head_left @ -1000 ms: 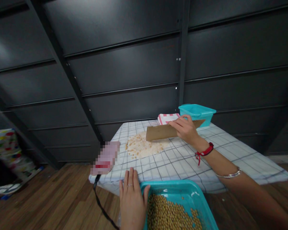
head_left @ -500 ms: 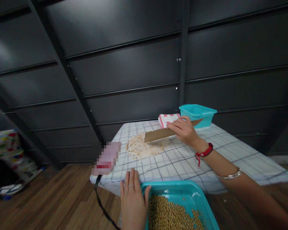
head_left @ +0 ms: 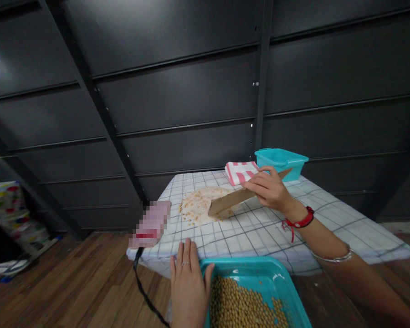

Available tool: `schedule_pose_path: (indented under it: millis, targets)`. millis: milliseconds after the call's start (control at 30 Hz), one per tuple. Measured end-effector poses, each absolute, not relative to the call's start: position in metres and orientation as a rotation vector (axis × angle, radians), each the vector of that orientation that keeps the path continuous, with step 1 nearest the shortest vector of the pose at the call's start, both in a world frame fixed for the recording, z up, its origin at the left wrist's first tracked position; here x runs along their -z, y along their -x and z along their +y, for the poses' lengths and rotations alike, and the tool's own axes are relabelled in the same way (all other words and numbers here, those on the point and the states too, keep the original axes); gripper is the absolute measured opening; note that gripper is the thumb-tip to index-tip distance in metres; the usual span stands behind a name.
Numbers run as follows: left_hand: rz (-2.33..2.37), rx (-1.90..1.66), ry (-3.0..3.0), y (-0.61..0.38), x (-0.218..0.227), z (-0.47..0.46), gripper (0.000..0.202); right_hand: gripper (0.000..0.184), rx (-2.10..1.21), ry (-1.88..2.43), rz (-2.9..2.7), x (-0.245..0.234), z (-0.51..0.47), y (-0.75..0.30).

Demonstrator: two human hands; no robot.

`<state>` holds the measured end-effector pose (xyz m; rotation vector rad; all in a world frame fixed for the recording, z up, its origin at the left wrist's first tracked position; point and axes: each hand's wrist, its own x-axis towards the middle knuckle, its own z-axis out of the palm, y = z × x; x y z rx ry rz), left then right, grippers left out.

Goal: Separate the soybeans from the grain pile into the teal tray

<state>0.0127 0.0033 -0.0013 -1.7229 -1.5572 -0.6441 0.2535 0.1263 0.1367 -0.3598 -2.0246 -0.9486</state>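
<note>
My right hand [head_left: 269,189] grips a brown cardboard strip [head_left: 237,197] that slants down with its left end resting in a pale heap of beans and husks [head_left: 200,206] on the checked tablecloth [head_left: 259,228]. Closer to me, my left hand [head_left: 189,284] holds the left rim of a teal tray [head_left: 275,269] filled with tan beans [head_left: 244,305], fingers flat on the outside and thumb over the edge. A red cord and a silver bangle circle my right wrist.
A teal tub [head_left: 282,161] and a red-striped cloth [head_left: 242,171] stand at the table's far edge. A pink blurred object [head_left: 152,223] with a black cord lies at the near left corner. Dark panelled wall behind, wooden floor around, colourful clutter [head_left: 7,218] at far left.
My right hand has drawn the cardboard nearer and tilted it, sweeping its left end into the heap. The left hand and tray have stayed put.
</note>
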Motion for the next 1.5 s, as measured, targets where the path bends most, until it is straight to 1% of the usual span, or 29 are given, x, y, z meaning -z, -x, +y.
schedule_pose_path:
  millis: [233, 467, 700, 867, 967, 1167, 1500]
  targets:
    - [-1.541, 0.647, 1.738, -0.011, 0.002, 0.003, 0.047, 0.035, 0.993, 0.372, -2.059, -0.141, 0.118, -0.254]
    - [-1.576, 0.711, 1.77, -0.008, 0.006, 0.004, 0.048, 0.029, 1.003, 0.409, -2.062, -0.137, 0.099, -0.249]
    - [-1.577, 0.705, 1.748, -0.007, 0.005, 0.004, 0.048, 0.023, 1.05, 0.422, -2.048, -0.138, 0.089, -0.237]
    - [-1.562, 0.646, 1.726, -0.005, 0.006, 0.003, 0.047, 0.019, 1.026, 0.385, -2.087, -0.138, 0.084, -0.232]
    - [-1.593, 0.619, 1.724, -0.004, 0.006, 0.002, 0.047, 0.021, 1.006, 0.397, -2.111, -0.137, 0.081, -0.233]
    - [-1.621, 0.637, 1.734, -0.003, 0.007, 0.002, 0.049, 0.032, 0.951, 0.393, -2.104, -0.137, 0.076, -0.236]
    - [-1.62, 0.7, 1.746, 0.0, 0.007, 0.001, 0.048, 0.029, 0.953, 0.387, -2.107, -0.137, 0.07, -0.233]
